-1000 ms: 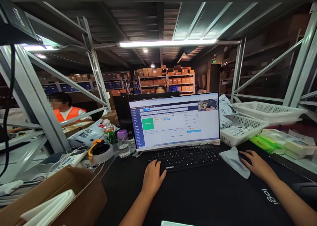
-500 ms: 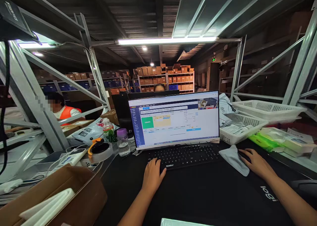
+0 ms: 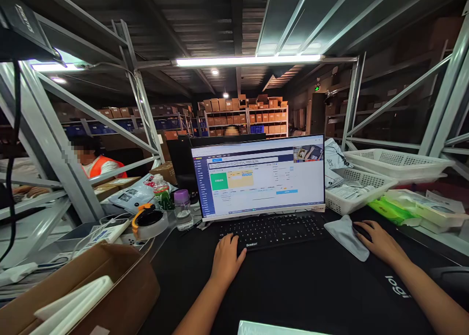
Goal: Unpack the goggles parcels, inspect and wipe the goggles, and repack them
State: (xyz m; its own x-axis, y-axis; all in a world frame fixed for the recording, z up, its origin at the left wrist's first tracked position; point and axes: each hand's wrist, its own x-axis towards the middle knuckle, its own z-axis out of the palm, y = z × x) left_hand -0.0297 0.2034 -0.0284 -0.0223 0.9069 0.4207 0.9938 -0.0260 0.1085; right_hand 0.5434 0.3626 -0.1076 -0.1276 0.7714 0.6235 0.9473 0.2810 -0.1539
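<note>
My left hand (image 3: 226, 260) rests on the black desk mat (image 3: 293, 291) at the front left corner of the black keyboard (image 3: 273, 230), fingers loosely spread and touching its edge, holding nothing. My right hand (image 3: 379, 241) is cupped over a dark mouse (image 3: 361, 231), of which only the front shows. A grey cloth (image 3: 346, 237) lies just left of that hand. Behind the keyboard stands a lit monitor (image 3: 258, 176) showing a form with a green box.
A brown cardboard box (image 3: 91, 296) with white sheets sits front left. A tape dispenser (image 3: 148, 222) and bottles (image 3: 182, 210) stand left of the monitor. White baskets (image 3: 395, 165) and green packets (image 3: 392, 211) are at the right. A person in an orange vest (image 3: 98, 166) sits beyond the metal rack.
The screen's form has gained a tan panel beside the green box. Both hands have stayed put; the view shifted slightly.
</note>
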